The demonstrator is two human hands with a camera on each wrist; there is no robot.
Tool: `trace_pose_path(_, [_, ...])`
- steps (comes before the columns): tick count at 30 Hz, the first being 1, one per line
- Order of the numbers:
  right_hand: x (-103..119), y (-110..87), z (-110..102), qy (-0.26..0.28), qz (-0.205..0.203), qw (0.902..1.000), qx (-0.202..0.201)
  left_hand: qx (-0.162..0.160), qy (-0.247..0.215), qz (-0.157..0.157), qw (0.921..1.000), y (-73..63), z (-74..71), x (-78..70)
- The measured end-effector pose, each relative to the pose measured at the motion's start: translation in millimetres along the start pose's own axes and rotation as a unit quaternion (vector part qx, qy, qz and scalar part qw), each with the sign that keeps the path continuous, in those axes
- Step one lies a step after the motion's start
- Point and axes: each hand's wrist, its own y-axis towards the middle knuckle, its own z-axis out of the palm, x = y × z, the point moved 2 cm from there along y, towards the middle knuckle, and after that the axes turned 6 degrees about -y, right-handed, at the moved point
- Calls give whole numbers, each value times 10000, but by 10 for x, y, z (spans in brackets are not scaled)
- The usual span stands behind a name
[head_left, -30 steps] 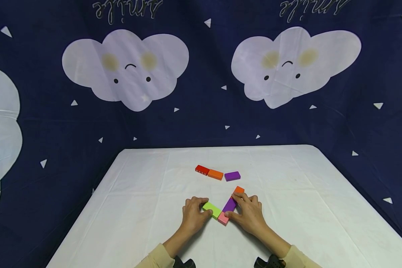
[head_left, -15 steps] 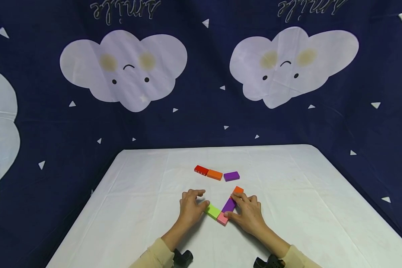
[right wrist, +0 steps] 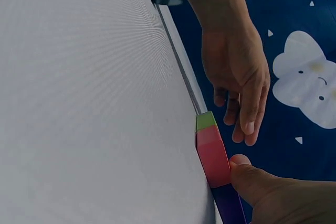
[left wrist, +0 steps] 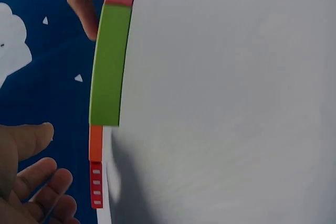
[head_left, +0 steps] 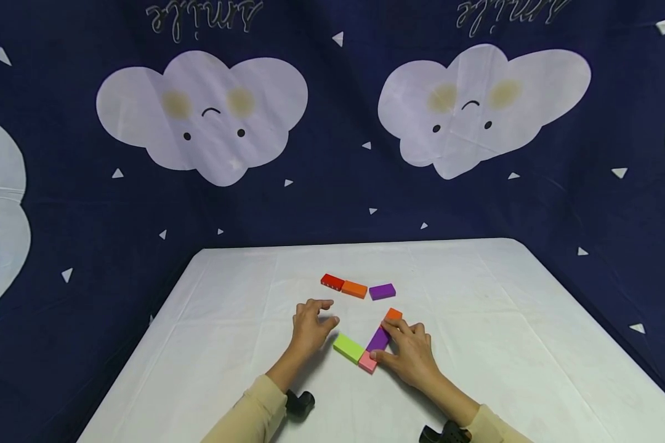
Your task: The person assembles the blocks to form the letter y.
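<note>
On a white table (head_left: 188,344) before a navy cloth (head_left: 332,203), the left hand (head_left: 309,327), spread and holding nothing, has just let go of the green block (head_left: 348,348), now resting unheld against the pink block (head_left: 366,365), while the right hand (head_left: 412,352) pinches the near purple block (head_left: 377,340), thumb on pink, with red (head_left: 332,282), orange (head_left: 354,290) and purple blocks (head_left: 382,291) farther off.
</note>
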Motion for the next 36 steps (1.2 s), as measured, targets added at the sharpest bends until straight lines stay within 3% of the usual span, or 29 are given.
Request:
trace_pose_path(13, [5, -16, -6, -14, -88, 9999, -78, 190, 140, 39, 9997, 303, 88, 51])
trace_pose_path(28, [7, -20, -27, -28, -71, 9999, -99, 144, 438, 614, 9970, 486, 169, 68])
trace_pose_path(36, [17, -26, -44, -6, -53, 10000, -68, 447, 560, 775, 9944, 624, 199, 113])
